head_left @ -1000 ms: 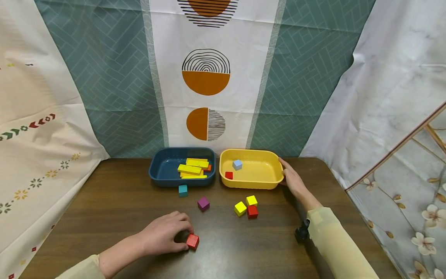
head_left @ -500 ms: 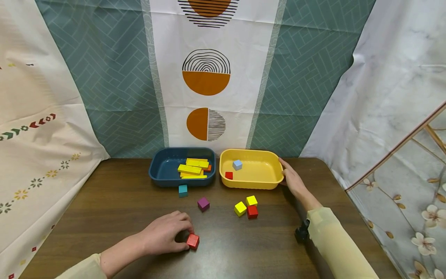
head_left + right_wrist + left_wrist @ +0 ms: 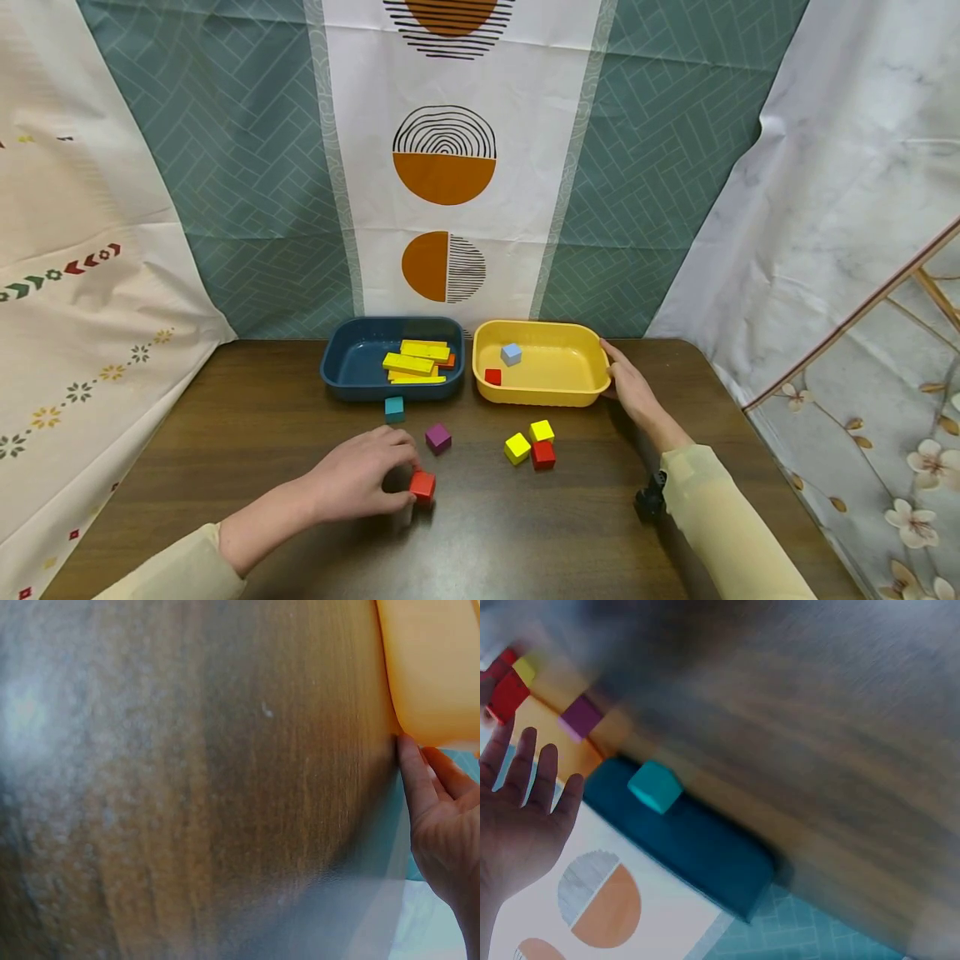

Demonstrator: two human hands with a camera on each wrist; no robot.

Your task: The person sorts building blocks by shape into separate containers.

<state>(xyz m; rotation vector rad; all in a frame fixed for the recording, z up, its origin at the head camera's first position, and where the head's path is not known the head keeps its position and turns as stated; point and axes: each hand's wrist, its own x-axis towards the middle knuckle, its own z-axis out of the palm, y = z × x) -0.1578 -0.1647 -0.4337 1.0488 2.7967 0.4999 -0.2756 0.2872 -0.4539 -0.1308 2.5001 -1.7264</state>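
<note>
My left hand [image 3: 363, 475] pinches a red cube [image 3: 423, 487] between thumb and fingertips, just over the table left of centre. In the left wrist view, this red cube [image 3: 508, 696] shows at the fingertips of the spread left hand [image 3: 517, 832]. A purple cube [image 3: 438, 439] lies beyond it, and a teal cube [image 3: 393, 410] sits against the front of the blue tray [image 3: 337, 387]. At the right end of the yellow tray [image 3: 555, 398], my right hand [image 3: 636, 390] rests with extended fingers [image 3: 420, 780] touching the end wall.
Long yellow blocks [image 3: 407, 365] and an orange piece [image 3: 448, 362] lie in the blue tray. Inside the yellow tray are a light blue cube [image 3: 511, 354] and a red cube [image 3: 492, 377]. Two yellow cubes [image 3: 517, 448] stand beside another red cube [image 3: 543, 455]. Patterned curtains enclose the table.
The pinched red cube has risen slightly and moved forward with my left hand, toward the purple cube. My right hand and the trays stay where they were.
</note>
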